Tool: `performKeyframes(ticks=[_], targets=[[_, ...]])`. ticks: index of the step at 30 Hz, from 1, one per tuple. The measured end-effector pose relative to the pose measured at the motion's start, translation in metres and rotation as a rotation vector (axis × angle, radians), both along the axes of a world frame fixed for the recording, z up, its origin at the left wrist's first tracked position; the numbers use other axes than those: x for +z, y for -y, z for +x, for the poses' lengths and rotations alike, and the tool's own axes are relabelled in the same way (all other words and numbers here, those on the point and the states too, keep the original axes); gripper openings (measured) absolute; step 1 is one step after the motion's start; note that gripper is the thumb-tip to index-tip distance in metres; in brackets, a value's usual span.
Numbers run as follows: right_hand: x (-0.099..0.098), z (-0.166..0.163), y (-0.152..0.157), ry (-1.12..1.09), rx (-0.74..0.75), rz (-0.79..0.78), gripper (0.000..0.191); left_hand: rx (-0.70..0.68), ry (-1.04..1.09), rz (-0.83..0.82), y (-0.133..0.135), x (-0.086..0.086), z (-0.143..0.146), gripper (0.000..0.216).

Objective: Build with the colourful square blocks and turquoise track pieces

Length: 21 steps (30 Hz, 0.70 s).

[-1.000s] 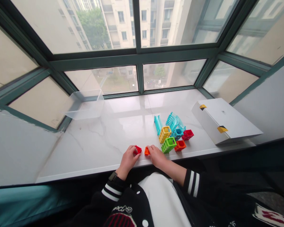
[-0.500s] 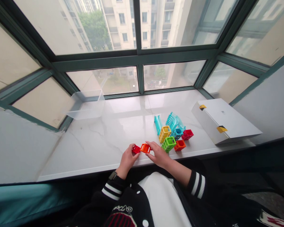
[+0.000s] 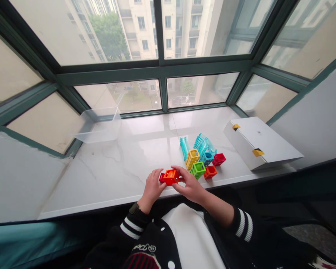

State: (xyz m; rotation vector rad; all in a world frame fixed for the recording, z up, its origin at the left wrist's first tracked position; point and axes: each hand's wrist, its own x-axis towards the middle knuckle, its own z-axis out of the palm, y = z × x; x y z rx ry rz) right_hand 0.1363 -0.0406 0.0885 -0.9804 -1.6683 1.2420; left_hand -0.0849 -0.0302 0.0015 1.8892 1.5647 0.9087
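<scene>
Two hands, left (image 3: 152, 186), right (image 3: 189, 188), hold orange block (image 3: 171, 177) near sill edge (image 3: 106, 206).

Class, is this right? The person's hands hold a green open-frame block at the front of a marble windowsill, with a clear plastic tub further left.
No: the head view shows the left hand and right hand holding an orange open-frame block, not a green one. The rest stands.
</scene>
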Motion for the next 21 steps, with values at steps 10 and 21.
performKeyframes(ticks=[10,21], targets=[[-0.017,-0.008,-0.005,-0.259,-0.053,-0.256,0.062,-0.087,0.531,-0.1,0.015,0.06,0.004,0.04],[-0.027,-0.007,-0.004,-0.206,0.016,-0.242,0.062,-0.109,0.541,-0.126,0.021,0.071,0.013,0.047]])
